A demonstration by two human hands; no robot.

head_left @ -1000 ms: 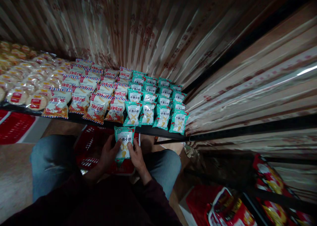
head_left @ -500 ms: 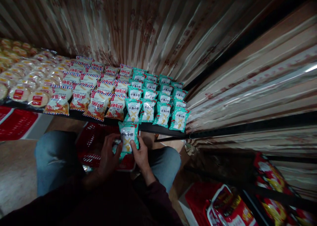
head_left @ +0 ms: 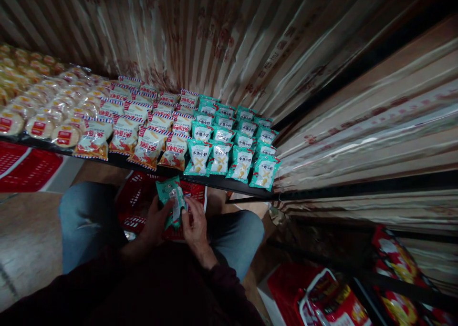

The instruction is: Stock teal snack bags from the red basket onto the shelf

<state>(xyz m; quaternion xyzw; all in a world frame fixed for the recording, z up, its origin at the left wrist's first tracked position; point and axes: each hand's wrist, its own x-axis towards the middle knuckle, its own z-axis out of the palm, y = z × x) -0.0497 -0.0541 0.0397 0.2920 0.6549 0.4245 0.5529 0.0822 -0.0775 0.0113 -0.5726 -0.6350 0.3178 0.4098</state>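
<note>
A teal snack packet (head_left: pixel 172 200) is held between both my hands, just below the front edge of a dark shelf (head_left: pixel 214 182). My left hand (head_left: pixel 154 223) grips its left side and my right hand (head_left: pixel 195 226) its right side. The packet is turned partly edge-on, tilted to the left. Rows of matching teal packets (head_left: pixel 232 140) lie on the shelf right above it. Beside them to the left lie red, white and blue striped packets (head_left: pixel 143 126). Under my hands a red basket (head_left: pixel 138 199) sits between my knees.
Round pale snack packs (head_left: pixel 39 111) fill the shelf's left part. Plastic-wrapped cartons (head_left: pixel 358 126) rise behind and right of the shelf. Another red basket (head_left: pixel 21 166) stands at far left, and red bags (head_left: pixel 322 302) lie low at the right.
The teal packet faced me flat a second ago; now it is twisted sideways in my hands. The view has shifted slightly, so the shelf sits further right.
</note>
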